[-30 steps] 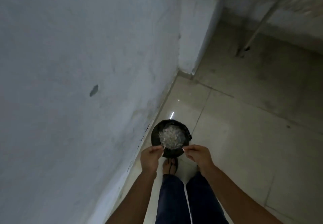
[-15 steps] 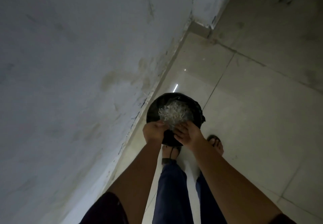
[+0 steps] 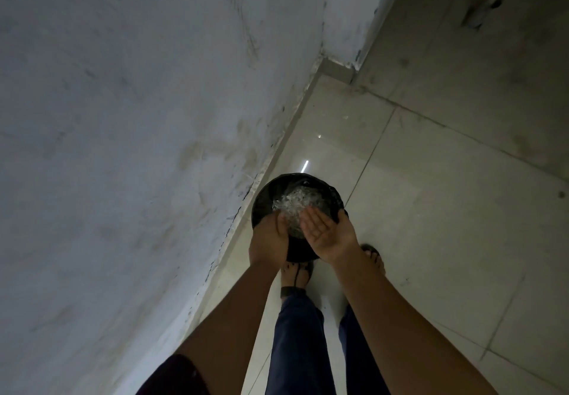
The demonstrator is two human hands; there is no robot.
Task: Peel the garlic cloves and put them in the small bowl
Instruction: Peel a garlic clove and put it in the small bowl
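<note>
A dark sleeve (image 3: 172, 376) is cut off by the bottom edge, so only its end shows. Both bare forearms reach forward from there to a black bin (image 3: 262, 202). Below them, blue trousers (image 3: 295, 342) run down to two sandalled feet just on the near side of the bin. The left foot (image 3: 297, 274) is partly hidden under the bin's near edge and the right foot (image 3: 374, 256) is partly hidden behind the right wrist.

The right hand (image 3: 324, 234) lies palm up over the bin's near right rim, fingers straight and spread, with nothing in it. The left hand (image 3: 268, 239) is over the near left rim with its back to the camera. Its palm and fingertips are turned away, so I cannot tell whether it is flat or curled round anything.

Inside the bin, just beyond both hands, lies a heap of pale scraps (image 3: 297, 203). They look thin and papery, like garlic skins, but the dim light keeps them from being made out for sure. The hands cover the heap's near part.

Left of the bin rises a stained grey wall (image 3: 123, 117). The bin stands on a glossy tiled floor (image 3: 446, 209). Far beyond the bin, at the top right, is a blurred dark shape (image 3: 480, 15).
</note>
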